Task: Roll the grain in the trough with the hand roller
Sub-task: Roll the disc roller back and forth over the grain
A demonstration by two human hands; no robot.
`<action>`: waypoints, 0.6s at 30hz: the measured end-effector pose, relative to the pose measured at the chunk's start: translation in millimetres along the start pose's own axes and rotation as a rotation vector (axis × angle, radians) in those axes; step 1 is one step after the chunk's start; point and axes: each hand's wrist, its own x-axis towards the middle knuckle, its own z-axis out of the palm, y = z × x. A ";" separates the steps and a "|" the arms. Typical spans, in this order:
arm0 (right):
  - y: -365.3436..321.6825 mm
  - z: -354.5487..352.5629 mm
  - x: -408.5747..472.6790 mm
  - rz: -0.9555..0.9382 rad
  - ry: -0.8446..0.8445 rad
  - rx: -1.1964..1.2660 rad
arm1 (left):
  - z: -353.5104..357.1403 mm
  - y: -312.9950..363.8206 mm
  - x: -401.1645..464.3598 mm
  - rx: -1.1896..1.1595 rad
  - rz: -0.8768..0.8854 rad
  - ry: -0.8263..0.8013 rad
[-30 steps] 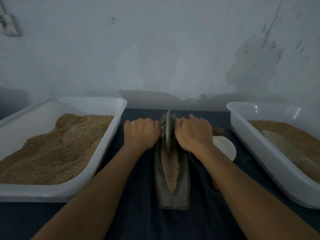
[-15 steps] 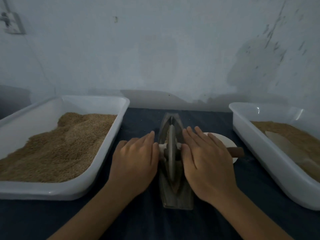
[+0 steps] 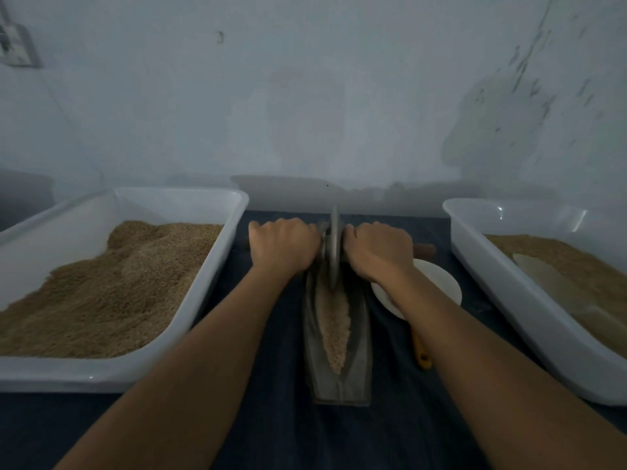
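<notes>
A narrow grey boat-shaped trough [image 3: 359, 354] lies lengthwise on the dark cloth in front of me, with a strip of tan grain [image 3: 334, 323] along its groove. The hand roller's metal disc [image 3: 334, 249] stands on edge at the trough's far end. My left hand [image 3: 283, 247] grips the axle handle on the disc's left side. My right hand [image 3: 378, 251] grips the handle on the right, and the brown handle end [image 3: 424, 251] sticks out past my fingers. Both arms are stretched forward.
A white tub [image 3: 217, 266] full of tan grain stands at the left. Another white tub [image 3: 502, 286] at the right holds grain and a pale scoop [image 3: 549, 283]. A small white dish [image 3: 437, 283] and a yellow-handled tool [image 3: 422, 354] lie right of the trough.
Half a second ago the roller was at the trough's middle under flat palms. Both hands have pushed it to the far end with fingers curled round the handles, uncovering the grain.
</notes>
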 end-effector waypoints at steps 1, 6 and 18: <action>0.0 0.2 -5.5 -0.023 -0.003 -0.002 | -0.8 -1.5 -8.5 -0.003 0.017 0.009; 0.4 -10.6 -71.3 -0.209 0.044 0.039 | 1.0 -16.1 -87.4 -0.212 0.060 0.127; 9.2 -6.3 -59.2 -0.223 -0.005 0.104 | -4.8 -7.1 -80.0 -0.020 0.026 0.155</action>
